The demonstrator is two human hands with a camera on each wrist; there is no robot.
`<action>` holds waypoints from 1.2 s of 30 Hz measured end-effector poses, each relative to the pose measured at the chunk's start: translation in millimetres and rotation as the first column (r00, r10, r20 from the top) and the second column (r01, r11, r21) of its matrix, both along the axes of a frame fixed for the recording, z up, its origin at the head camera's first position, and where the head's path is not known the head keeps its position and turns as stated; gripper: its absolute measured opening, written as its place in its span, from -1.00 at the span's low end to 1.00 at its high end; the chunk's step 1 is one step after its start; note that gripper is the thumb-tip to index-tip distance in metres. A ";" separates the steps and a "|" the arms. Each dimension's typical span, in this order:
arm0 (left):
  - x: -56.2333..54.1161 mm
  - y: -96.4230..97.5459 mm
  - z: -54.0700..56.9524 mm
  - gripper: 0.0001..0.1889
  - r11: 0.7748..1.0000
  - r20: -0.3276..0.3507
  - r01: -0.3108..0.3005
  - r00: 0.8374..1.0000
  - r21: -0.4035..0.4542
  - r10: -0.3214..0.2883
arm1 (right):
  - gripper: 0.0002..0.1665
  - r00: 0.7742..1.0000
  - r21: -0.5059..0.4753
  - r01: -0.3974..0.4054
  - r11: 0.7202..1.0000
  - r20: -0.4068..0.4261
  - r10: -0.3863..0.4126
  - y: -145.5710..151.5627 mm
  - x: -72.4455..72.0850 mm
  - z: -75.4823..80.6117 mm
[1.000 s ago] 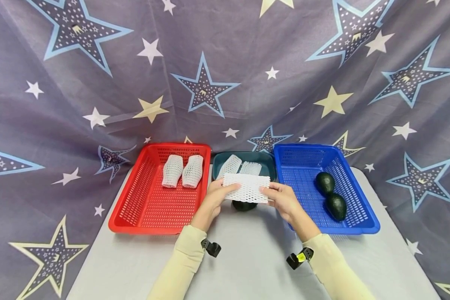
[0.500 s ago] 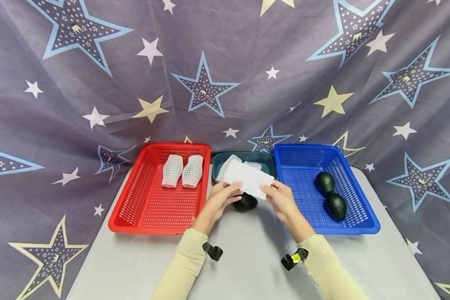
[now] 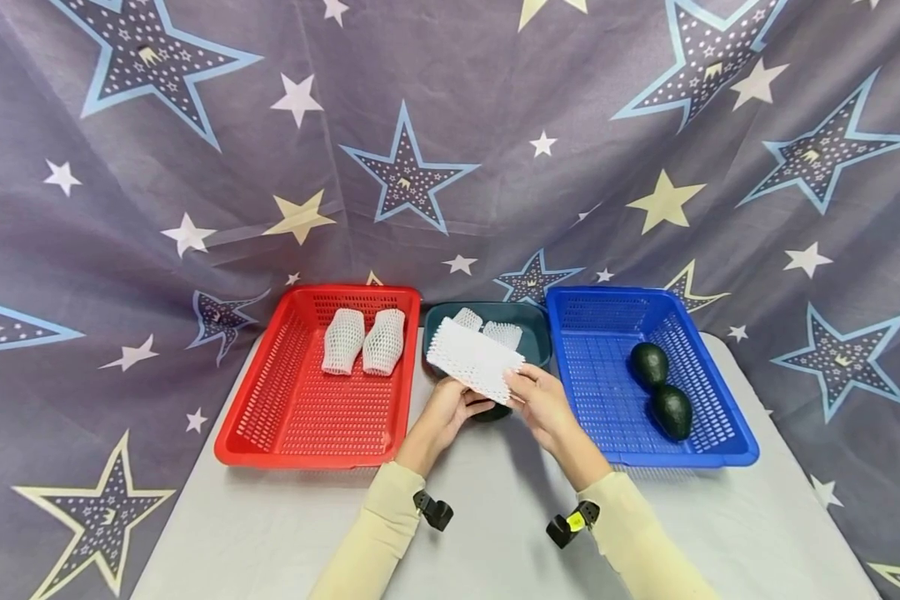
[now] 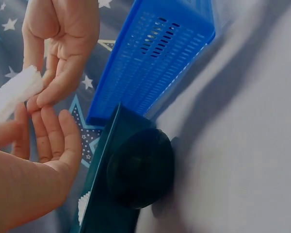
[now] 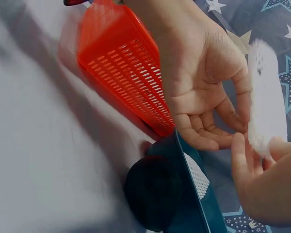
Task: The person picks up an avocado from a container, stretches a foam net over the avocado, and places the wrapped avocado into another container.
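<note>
My right hand [image 3: 546, 408] pinches one end of a flattened white foam net sleeve [image 3: 474, 357], held tilted above the front of the teal tray [image 3: 537, 315]. Against its lower edge are the fingertips of my left hand [image 3: 446, 414]; whether they grip it I cannot tell. Under the hands, a dark green avocado [image 4: 143, 170] lies on the table beside the tray, mostly hidden in the head view. More foam net sleeves [image 3: 502, 335] lie in the tray, partly covered by the held one.
To the left stands a red basket [image 3: 307, 460] with two pieces wrapped in white foam net [image 3: 383, 342]. A blue basket [image 3: 720, 458] on the right holds two bare avocados [image 3: 671, 412]. A star-patterned curtain [image 3: 495, 200] hangs behind the table [image 3: 502, 533].
The foam net sleeve has shifted left and tilted, its left end now higher. My left hand has slid from its left end to the lower edge; my right hand has moved left.
</note>
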State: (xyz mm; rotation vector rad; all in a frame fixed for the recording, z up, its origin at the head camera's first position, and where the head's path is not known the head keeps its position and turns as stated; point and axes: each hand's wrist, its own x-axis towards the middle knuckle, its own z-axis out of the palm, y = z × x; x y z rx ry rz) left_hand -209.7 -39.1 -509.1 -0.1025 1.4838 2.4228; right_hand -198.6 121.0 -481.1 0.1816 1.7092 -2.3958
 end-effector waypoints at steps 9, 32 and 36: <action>2.4 0.9 1.2 -0.63 0.993 -0.053 0.055 0.997 -0.109 -0.061 | -0.58 0.997 0.184 0.071 0.980 -0.026 -0.067 -6.4 3.0 6.1; -0.9 3.6 -5.0 -0.58 0.999 -0.113 -0.030 0.993 -0.040 0.026 | -0.77 0.997 0.099 0.070 0.993 -0.034 -0.067 -4.1 0.5 0.3; 1.8 1.2 -3.9 -0.58 0.999 -0.109 0.045 0.993 -0.027 -0.048 | -0.63 1.000 0.074 0.019 0.997 -0.019 -0.017 -1.5 -2.5 -0.3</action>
